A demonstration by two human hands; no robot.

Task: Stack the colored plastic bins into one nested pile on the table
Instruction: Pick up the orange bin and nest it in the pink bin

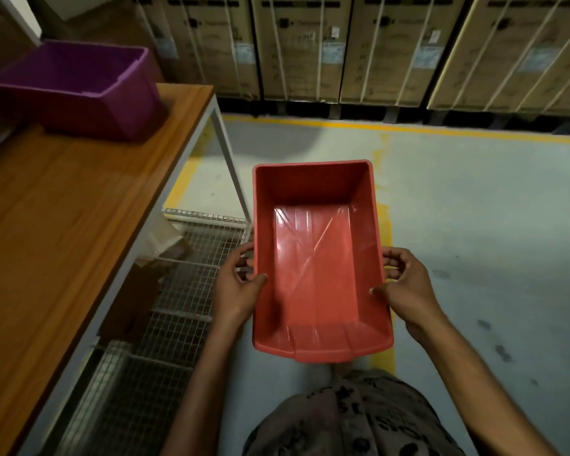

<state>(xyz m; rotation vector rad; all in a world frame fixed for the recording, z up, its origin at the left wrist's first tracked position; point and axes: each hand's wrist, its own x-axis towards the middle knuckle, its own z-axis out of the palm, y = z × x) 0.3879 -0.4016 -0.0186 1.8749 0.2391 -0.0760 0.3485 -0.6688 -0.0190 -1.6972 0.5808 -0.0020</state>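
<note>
I hold an empty red bin (316,258) in front of me over the floor, to the right of the table. My left hand (236,283) grips its left rim, thumb inside the wall. On the opposite rim my right hand (405,284) grips the same way. A purple bin (76,87) stands upright and empty on the far end of the wooden table (56,225), well apart from the red one.
A wire-mesh shelf (178,291) lies under the table, with a brown box on it. Strapped cardboard cartons (392,47) line the back wall behind a yellow floor line (408,128). Grey concrete floor spreads to the right.
</note>
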